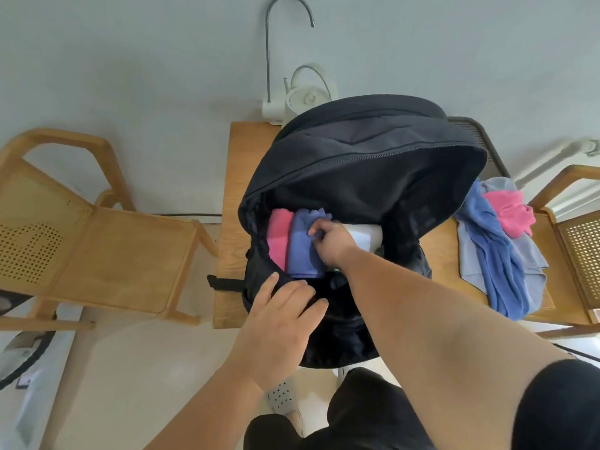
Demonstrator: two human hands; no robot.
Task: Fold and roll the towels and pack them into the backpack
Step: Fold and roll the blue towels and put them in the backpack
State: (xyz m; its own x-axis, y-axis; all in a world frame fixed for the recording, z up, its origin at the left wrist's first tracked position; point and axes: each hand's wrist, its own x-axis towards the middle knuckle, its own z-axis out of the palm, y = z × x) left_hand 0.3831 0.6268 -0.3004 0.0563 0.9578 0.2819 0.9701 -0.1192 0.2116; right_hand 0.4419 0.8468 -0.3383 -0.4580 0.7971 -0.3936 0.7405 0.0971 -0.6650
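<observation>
Black backpack [357,164] stands unzipped on the wooden table [240,157], flap thrown back; inside sit a pink roll [278,237], a blue-purple roll [303,245] and a white roll [365,237] side by side; right hand [331,241] has fingers curled onto the blue-purple roll; left hand [285,316] has fingers slightly spread, pressing the bag's near rim; loose towels [500,251], blue, pale blue and pink, are heaped at table's right.

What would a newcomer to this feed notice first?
The black backpack gapes open in the middle of the wooden table, with a pink roll, a blue roll and a white roll side by side inside. The right hand reaches in and pinches the blue roll, while the left hand rests on the near rim. On the table to the right lies a loose heap of towels, blue, pink and pale.
</observation>
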